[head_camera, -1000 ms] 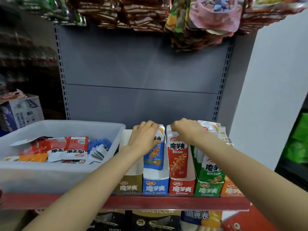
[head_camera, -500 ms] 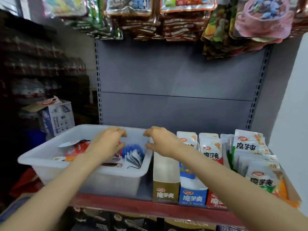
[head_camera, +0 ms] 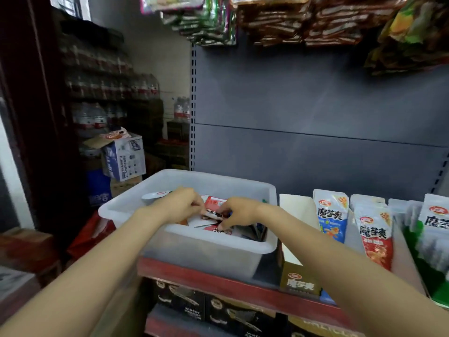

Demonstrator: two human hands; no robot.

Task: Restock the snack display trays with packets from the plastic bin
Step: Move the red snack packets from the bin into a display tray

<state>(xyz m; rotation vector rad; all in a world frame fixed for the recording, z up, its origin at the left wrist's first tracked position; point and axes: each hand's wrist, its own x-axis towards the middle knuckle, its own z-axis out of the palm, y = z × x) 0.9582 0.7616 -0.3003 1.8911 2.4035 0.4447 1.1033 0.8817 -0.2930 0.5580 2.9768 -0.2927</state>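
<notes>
Both arms are now reaching into the plastic bin (head_camera: pixel 194 244), having left the display trays (head_camera: pixel 297 276) they were at a second ago. The bin is sitting on the red shelf edge (head_camera: pixel 218 283), just left of the trays. The left hand (head_camera: pixel 181 206) and right hand (head_camera: pixel 237 212) are each pinching red packets (head_camera: pixel 213 203) inside, fingers curled. Boxes are crowding the dim room left.
</notes>
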